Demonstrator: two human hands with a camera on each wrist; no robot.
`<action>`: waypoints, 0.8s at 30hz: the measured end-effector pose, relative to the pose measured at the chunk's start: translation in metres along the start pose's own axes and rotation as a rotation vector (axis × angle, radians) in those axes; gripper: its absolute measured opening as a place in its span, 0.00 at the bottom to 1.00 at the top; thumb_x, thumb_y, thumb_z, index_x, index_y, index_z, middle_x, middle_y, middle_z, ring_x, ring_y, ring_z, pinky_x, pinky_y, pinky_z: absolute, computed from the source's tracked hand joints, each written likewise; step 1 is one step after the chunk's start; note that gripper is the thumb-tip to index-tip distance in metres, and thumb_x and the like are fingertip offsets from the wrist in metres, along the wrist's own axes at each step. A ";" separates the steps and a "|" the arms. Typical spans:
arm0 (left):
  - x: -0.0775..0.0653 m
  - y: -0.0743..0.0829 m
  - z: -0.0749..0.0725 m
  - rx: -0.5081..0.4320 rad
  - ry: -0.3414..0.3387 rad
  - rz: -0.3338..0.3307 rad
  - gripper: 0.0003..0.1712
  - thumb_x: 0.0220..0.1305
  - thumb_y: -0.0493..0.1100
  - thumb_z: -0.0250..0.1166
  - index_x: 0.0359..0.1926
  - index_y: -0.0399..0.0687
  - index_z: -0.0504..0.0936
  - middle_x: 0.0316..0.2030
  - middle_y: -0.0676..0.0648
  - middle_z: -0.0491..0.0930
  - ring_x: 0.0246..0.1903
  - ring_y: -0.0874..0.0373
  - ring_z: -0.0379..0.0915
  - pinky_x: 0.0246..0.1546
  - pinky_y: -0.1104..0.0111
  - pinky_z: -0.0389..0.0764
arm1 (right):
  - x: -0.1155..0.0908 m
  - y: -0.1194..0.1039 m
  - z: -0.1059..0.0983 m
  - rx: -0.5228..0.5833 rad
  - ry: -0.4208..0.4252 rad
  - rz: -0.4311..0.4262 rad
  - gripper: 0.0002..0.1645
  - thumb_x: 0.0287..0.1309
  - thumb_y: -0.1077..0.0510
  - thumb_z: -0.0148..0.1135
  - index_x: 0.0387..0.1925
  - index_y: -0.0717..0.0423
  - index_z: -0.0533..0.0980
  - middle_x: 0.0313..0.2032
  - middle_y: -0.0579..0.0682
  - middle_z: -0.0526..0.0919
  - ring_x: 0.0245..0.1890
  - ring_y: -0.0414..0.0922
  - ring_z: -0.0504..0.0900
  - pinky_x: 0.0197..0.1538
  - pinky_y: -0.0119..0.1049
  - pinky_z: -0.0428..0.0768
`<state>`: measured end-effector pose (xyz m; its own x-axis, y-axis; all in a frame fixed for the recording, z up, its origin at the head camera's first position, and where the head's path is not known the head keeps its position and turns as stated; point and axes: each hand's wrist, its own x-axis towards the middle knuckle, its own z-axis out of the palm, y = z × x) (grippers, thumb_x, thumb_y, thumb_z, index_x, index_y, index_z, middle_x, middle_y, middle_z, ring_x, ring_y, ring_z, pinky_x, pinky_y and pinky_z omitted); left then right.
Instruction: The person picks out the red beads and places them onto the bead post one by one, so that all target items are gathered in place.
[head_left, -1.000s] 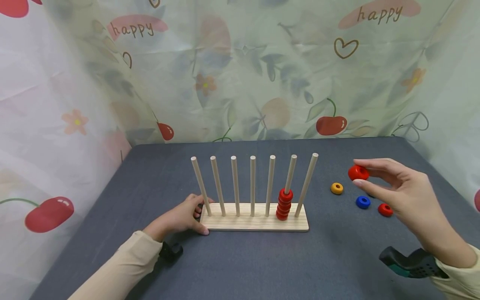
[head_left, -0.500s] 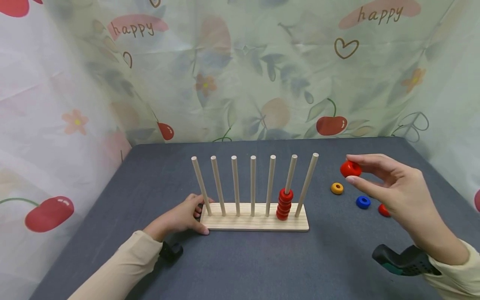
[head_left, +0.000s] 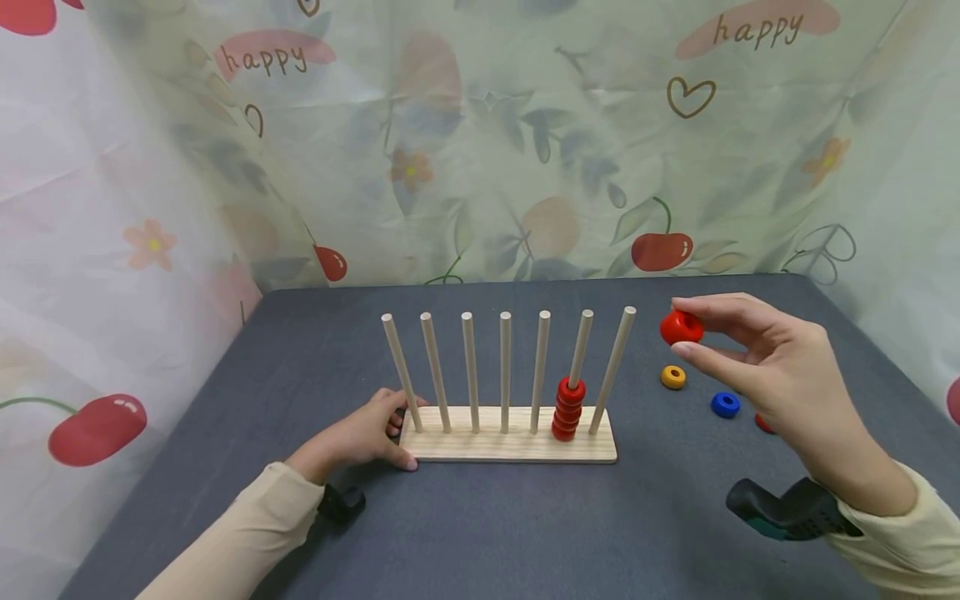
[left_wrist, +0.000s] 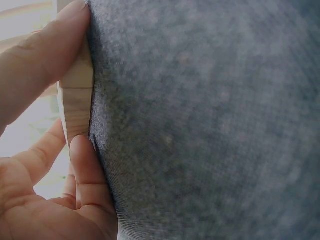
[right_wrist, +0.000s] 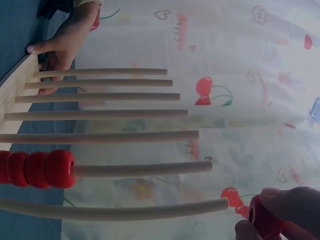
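Observation:
In the head view, a wooden peg stand (head_left: 510,450) with several upright pegs is at the middle of the table. Red beads (head_left: 567,408) are stacked low on its second peg from the right. My left hand (head_left: 367,429) grips the stand's left end; the left wrist view has thumb and a finger at the edges of the pale wood (left_wrist: 78,107). My right hand (head_left: 787,367) pinches a red bead (head_left: 681,327) between thumb and fingertips, raised to the right of the last peg. In the right wrist view, this bead (right_wrist: 265,220) is just beyond that peg's tip.
On the dark grey table (head_left: 480,533), to the stand's right, lie a yellow bead (head_left: 666,381), a blue bead (head_left: 725,414) and another red bead (head_left: 763,423), partly covered by my right hand. A patterned cloth (head_left: 480,200) hangs behind and along both sides.
My right hand has moved left and slightly up with the red bead, closer to the pegs. My left hand and the stand have stayed in place.

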<state>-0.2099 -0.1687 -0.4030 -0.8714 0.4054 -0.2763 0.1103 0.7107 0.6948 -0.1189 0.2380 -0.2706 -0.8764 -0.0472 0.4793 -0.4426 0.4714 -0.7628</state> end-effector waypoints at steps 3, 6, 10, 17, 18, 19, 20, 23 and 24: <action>0.001 -0.002 0.000 0.002 0.002 0.004 0.45 0.40 0.37 0.81 0.62 0.46 0.70 0.48 0.40 0.63 0.44 0.51 0.64 0.46 0.61 0.68 | 0.002 -0.003 0.002 0.068 -0.007 -0.011 0.25 0.52 0.71 0.68 0.54 0.63 0.78 0.49 0.49 0.82 0.45 0.38 0.83 0.43 0.24 0.79; 0.000 -0.002 0.000 0.002 0.004 0.005 0.45 0.40 0.37 0.81 0.62 0.46 0.70 0.49 0.40 0.63 0.44 0.51 0.64 0.46 0.60 0.69 | 0.005 -0.005 0.005 0.156 -0.015 -0.035 0.25 0.51 0.74 0.67 0.53 0.65 0.78 0.49 0.51 0.81 0.45 0.40 0.83 0.43 0.26 0.80; -0.001 -0.001 -0.001 -0.004 0.004 0.009 0.46 0.40 0.37 0.81 0.62 0.46 0.70 0.49 0.40 0.63 0.45 0.51 0.64 0.47 0.60 0.69 | 0.009 -0.007 0.008 0.276 -0.025 -0.085 0.25 0.49 0.77 0.66 0.52 0.67 0.78 0.49 0.52 0.82 0.46 0.42 0.83 0.44 0.29 0.80; -0.001 -0.001 -0.001 -0.013 -0.006 0.028 0.46 0.41 0.37 0.80 0.63 0.44 0.70 0.49 0.39 0.63 0.45 0.50 0.64 0.47 0.60 0.69 | 0.017 -0.013 0.013 0.393 -0.052 -0.149 0.24 0.48 0.79 0.65 0.50 0.70 0.77 0.50 0.54 0.82 0.45 0.43 0.84 0.46 0.32 0.80; -0.001 -0.001 -0.001 -0.012 -0.006 0.028 0.45 0.41 0.37 0.80 0.62 0.44 0.70 0.49 0.39 0.63 0.45 0.50 0.64 0.47 0.60 0.69 | 0.018 -0.014 0.013 0.409 -0.059 -0.152 0.24 0.48 0.79 0.65 0.50 0.71 0.77 0.50 0.55 0.81 0.45 0.43 0.84 0.46 0.33 0.79; -0.001 -0.001 -0.001 -0.010 -0.008 0.030 0.45 0.41 0.37 0.80 0.63 0.44 0.70 0.49 0.39 0.63 0.45 0.50 0.64 0.47 0.60 0.69 | 0.019 -0.015 0.014 0.414 -0.064 -0.151 0.24 0.48 0.79 0.65 0.50 0.70 0.77 0.49 0.55 0.81 0.45 0.43 0.84 0.47 0.33 0.79; -0.001 -0.001 -0.001 -0.009 -0.007 0.028 0.45 0.41 0.37 0.80 0.62 0.44 0.70 0.49 0.39 0.63 0.45 0.50 0.64 0.47 0.61 0.69 | 0.020 -0.016 0.015 0.411 -0.066 -0.150 0.24 0.48 0.79 0.65 0.50 0.70 0.77 0.49 0.54 0.81 0.45 0.43 0.84 0.47 0.33 0.79; 0.000 -0.002 -0.001 -0.002 -0.006 0.026 0.45 0.41 0.38 0.80 0.62 0.45 0.70 0.49 0.40 0.63 0.45 0.51 0.64 0.46 0.61 0.69 | 0.024 -0.018 0.018 0.422 -0.078 -0.152 0.24 0.48 0.78 0.65 0.50 0.69 0.78 0.48 0.54 0.81 0.46 0.43 0.83 0.48 0.33 0.79; 0.000 -0.002 -0.001 0.001 -0.007 0.028 0.45 0.41 0.38 0.80 0.62 0.45 0.70 0.49 0.40 0.63 0.45 0.50 0.64 0.46 0.60 0.69 | 0.025 -0.019 0.019 0.415 -0.079 -0.153 0.24 0.48 0.78 0.66 0.50 0.68 0.78 0.48 0.54 0.81 0.46 0.43 0.83 0.48 0.33 0.79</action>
<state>-0.2106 -0.1712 -0.4036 -0.8648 0.4288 -0.2612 0.1350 0.6998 0.7015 -0.1358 0.2110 -0.2526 -0.7999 -0.1640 0.5773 -0.5924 0.0617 -0.8032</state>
